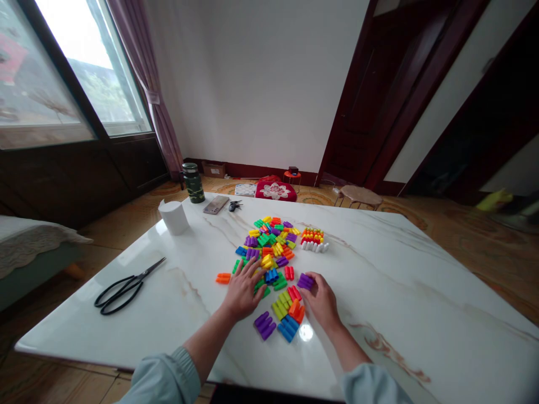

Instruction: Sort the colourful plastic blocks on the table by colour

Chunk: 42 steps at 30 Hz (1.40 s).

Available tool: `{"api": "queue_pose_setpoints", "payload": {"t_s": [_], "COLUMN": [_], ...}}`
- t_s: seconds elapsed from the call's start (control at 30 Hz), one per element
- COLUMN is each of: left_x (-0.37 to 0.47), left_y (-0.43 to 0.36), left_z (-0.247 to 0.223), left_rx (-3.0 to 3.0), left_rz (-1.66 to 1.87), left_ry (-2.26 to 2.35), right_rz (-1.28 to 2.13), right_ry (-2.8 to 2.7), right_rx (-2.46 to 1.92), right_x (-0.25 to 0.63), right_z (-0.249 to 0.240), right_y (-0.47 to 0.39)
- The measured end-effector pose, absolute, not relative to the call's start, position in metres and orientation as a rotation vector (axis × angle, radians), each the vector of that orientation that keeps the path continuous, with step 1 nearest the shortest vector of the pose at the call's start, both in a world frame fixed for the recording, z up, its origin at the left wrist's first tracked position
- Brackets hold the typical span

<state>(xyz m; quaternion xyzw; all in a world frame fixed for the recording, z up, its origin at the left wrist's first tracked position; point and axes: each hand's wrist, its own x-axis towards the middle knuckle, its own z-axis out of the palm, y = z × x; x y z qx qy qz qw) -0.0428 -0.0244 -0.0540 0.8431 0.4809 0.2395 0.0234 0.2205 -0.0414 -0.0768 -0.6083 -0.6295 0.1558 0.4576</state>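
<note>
My left hand [243, 290] lies on the near left side of a heap of bright plastic blocks [265, 239], its fingers spread and touching some of them. Each block looks like a few rounded tubes joined side by side. Between the thumb and fingers of my right hand [323, 300] is a purple block [305, 281]. Close to that hand are a yellow-green block [282, 304], an orange block [297, 310], a blue block [288, 328] and a purple block [265, 325]. Under my left fingertips, parts of several blocks are hidden.
Right of the heap stands a neat group of white, red, yellow and orange pieces [314, 240]. Black-handled scissors [126, 289], a paper roll [173, 217], a camouflage flask [193, 183], a phone [216, 205] and keys [234, 206] lie or stand on the marble-patterned table [404, 280].
</note>
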Motion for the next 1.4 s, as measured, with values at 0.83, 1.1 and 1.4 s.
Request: {"api": "queue_pose_setpoints", "payload": {"t_s": [0.83,1.1,1.4], "left_x": [-0.042,-0.043,-0.043], "left_y": [-0.023,-0.024,-0.023], "left_z": [-0.056,-0.056,-0.057], "left_rx": [2.599,2.595,2.605], "left_rz": [0.759,0.763,0.752], "left_ry": [1.481,1.488,1.496], "right_rz": [0.058,-0.139,0.073], "right_ry": [-1.457,-1.448,-1.453], "right_rx": [-1.361,-1.413,-1.521], "right_x": [0.22,0.219,0.227], "right_z": [-0.064,-0.064,-0.084], "right_y": [-0.053,-0.056,-0.045]}}
